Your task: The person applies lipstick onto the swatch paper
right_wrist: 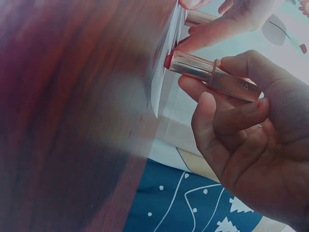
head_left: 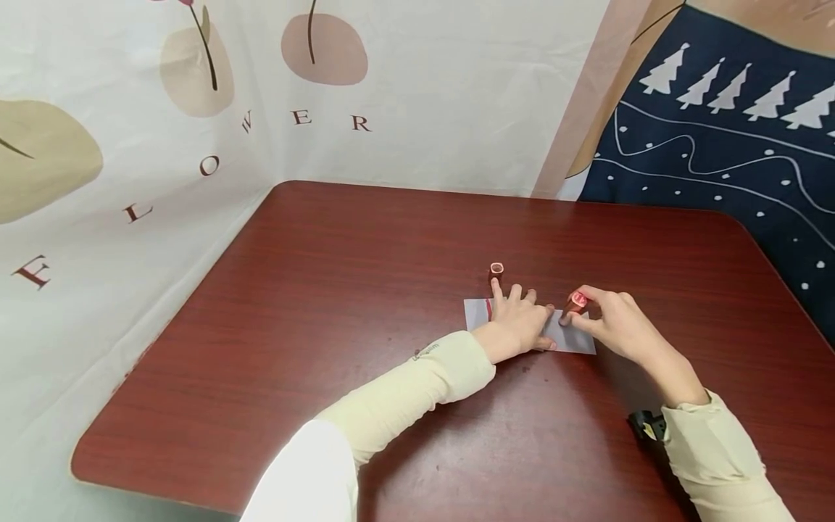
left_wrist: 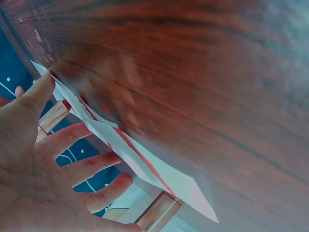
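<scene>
Lipstick (right_wrist: 205, 72): red end down at the paper (head_left: 577, 342); probably light, slick-cased, soft-tipped, so I'd grip the case.
My right fingers (head_left: 593, 292): pinched round it.
My left fingers (left_wrist: 94, 166): spread over the paper, gripping nothing.

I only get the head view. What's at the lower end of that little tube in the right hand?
Observer: In the right wrist view, the tube ends in a red tip at the paper.
Visitor: Anything written on its side?
Observer: Yes, pale letters, though I can't read a whole word.
Visitor: I see one red stripe; is the left hand hiding another?
Observer: Yes, the left wrist view shows another red mark.
</scene>
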A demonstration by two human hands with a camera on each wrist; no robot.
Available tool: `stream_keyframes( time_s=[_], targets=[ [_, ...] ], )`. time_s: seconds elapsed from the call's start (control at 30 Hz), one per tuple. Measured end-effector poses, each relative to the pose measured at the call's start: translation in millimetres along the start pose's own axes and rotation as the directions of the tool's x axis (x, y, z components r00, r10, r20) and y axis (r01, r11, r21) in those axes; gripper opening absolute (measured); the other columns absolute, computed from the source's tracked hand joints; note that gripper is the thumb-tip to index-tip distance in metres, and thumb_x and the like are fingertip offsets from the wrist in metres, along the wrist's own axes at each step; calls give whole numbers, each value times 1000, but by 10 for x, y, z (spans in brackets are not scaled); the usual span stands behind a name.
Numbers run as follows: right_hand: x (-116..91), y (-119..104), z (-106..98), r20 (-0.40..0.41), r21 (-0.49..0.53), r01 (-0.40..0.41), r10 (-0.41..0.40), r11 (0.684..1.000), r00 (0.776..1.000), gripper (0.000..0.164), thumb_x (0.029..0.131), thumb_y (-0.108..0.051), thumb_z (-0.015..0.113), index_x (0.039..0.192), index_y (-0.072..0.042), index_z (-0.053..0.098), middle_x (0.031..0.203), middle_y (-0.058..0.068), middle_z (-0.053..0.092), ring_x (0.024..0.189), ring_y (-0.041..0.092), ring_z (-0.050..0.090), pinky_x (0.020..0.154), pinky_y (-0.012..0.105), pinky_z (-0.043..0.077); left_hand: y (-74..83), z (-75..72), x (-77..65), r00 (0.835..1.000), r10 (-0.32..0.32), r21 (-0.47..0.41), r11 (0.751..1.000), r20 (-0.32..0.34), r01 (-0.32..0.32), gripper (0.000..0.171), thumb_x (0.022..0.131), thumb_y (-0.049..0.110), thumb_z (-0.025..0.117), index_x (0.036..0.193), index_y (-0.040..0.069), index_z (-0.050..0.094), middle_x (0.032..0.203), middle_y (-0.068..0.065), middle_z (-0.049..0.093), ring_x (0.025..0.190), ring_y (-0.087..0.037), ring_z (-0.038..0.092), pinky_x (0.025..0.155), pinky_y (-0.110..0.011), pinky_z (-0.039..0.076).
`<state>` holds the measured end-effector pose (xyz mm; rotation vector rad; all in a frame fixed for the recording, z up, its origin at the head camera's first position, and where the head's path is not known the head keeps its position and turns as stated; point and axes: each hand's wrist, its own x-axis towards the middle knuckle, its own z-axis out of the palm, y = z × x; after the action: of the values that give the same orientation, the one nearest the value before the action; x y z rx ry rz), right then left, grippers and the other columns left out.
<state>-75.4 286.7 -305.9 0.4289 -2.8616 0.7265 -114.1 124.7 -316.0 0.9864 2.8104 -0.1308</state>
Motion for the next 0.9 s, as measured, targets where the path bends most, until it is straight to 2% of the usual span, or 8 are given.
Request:
stream_keyframes(
  time_s=[0.3, 0.7, 0.9],
  targets=[
    [-22, -10, -13, 32, 15, -33, 33, 999, 999, 13, 82, -11, 71, 91, -8, 62, 67, 1, 60, 56, 14, 48, 50, 27, 40, 4, 4, -9, 1000, 0, 7, 1000, -11, 0, 64, 78, 64, 59, 135, 38, 49, 138, 3, 44, 125, -23, 33, 103, -61, 11],
    [-38, -16, 1, 27, 10, -22, 22, 1000, 999, 14, 81, -10, 69, 91, -6, 61, 55, -3, 46, 51, 11, 41, 47, 26, 35, 0, 10, -19, 1000, 2, 8, 1000, -12, -2, 64, 78, 64, 58, 135, 37, 48, 139, 2, 44, 125, -23, 34, 103, -61, 11],
    [-58, -16, -1, 17, 14, -15, 15, 1000, 1000, 13, 80, -8, 70, 90, -7, 61, 62, -3, 55, 53, 13, 45, 49, 26, 37, 3, 10, -18, 1000, 2, 2, 1000, -16, -2, 64, 78, 64, 58, 135, 38, 48, 138, 3, 44, 124, -23, 34, 103, -61, 10]
  ],
)
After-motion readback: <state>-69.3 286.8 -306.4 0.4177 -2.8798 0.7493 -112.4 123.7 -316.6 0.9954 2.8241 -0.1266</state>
